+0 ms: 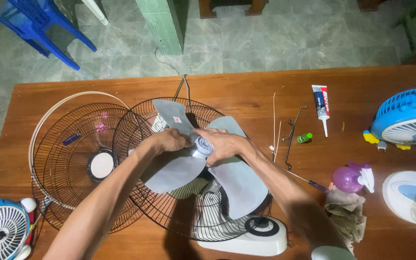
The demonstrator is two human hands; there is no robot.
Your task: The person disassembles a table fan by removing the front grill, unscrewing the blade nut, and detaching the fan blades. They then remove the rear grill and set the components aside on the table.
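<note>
Both of your hands meet at the hub (203,145) of the grey three-blade fan blade (208,161), which lies over the rear grille (169,202) of the fan at the middle of the wooden table (246,91).

- Left hand (169,141): closed on the blade at the hub's left side — fingers curled over the blade root.
- Right hand (225,144): closed on the hub from the right, fingertips on its ribbed cap.

The hub sits directly between the two hands, touching both, so neither is nearer. Its axis points up toward you, square to the grille. One blade runs away from you, one toward your left forearm, one under your right wrist. The detached front grille (73,159) lies just left, overlapping the rear one.
</note>
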